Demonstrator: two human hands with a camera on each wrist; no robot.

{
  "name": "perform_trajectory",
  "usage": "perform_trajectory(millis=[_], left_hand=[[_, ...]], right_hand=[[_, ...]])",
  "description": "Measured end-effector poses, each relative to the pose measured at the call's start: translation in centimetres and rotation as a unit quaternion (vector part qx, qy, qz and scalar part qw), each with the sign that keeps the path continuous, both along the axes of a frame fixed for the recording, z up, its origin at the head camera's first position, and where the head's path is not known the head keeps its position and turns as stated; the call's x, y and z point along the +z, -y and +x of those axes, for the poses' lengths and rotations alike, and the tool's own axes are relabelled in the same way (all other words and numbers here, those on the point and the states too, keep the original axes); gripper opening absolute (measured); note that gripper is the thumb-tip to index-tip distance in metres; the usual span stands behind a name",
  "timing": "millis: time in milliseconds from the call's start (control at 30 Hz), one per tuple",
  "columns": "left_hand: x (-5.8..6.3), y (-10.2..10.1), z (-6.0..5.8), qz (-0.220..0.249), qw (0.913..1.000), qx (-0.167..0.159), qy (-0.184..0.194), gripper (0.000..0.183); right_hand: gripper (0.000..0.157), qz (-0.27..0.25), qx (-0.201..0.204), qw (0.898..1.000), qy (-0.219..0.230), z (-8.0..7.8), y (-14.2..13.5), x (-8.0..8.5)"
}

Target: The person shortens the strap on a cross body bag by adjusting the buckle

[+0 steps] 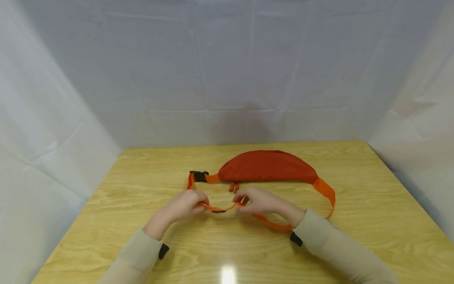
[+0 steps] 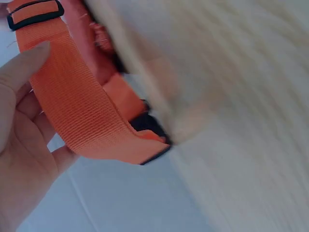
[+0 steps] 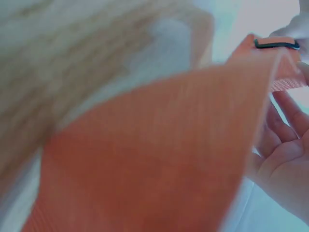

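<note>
A red waist pack (image 1: pixel 267 166) lies on the table with its orange strap (image 1: pixel 276 225) looped toward me. My left hand (image 1: pixel 184 204) pinches the strap between thumb and fingers, left of a black slide adjuster (image 1: pixel 218 212). In the left wrist view, the thumb (image 2: pixel 29 63) presses flat on the webbing just below the adjuster. On the adjuster's other side, my right hand (image 1: pixel 260 202) pinches the strap as well. A wide stretch of webbing (image 3: pixel 159 140) fills much of the right wrist view, blurred. A black side-release buckle (image 1: pixel 199 176), fastened, joins the strap left of the pack.
Two red zipper pulls (image 1: pixel 234 187) hang from the pack's near edge. The wooden table (image 1: pixel 106 225) reaches back to a white sheet (image 1: pixel 227 79), with more white sheeting at both sides. Each sleeve has a small black piece at the wrist.
</note>
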State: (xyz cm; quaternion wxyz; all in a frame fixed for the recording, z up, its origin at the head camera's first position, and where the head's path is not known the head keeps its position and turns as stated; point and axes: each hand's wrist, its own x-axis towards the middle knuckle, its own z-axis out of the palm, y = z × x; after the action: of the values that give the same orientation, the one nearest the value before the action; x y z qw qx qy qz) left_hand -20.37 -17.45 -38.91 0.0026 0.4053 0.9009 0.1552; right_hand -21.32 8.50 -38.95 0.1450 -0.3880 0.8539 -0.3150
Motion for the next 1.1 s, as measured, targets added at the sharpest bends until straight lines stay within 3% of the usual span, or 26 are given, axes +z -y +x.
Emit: perform_trajectory(millis=[200,400,600,833,1100], left_hand=[[1.5,-1.2,0.2,0.053,0.9985,-0.001,0.01,0.005],[2.5,-2.4,0.2,0.092,0.9955,0.001,0.023,0.009],[3.1,-3.5,0.4,0.126,0.9918,-0.005,0.025,0.009],[3.6,-4.3,0.7,0.147,0.9888,-0.012,0.024,0.012],[3.8,-5.1,0.9,0.177,0.9831,0.011,0.043,0.027]], right_hand=[[0.028,-0.059,0.008,0.998,-0.005,-0.7,-1.6,0.6],[0.024,-0.073,-0.009,0.997,-0.036,-0.5,-2.6,1.2],[0.023,-0.12,-0.031,0.991,-0.056,0.1,-3.6,2.0],[0.018,-0.149,-0.043,0.987,-0.032,0.3,-4.4,2.8],[0.015,-0.177,-0.08,0.98,-0.031,0.1,-4.5,2.9]])
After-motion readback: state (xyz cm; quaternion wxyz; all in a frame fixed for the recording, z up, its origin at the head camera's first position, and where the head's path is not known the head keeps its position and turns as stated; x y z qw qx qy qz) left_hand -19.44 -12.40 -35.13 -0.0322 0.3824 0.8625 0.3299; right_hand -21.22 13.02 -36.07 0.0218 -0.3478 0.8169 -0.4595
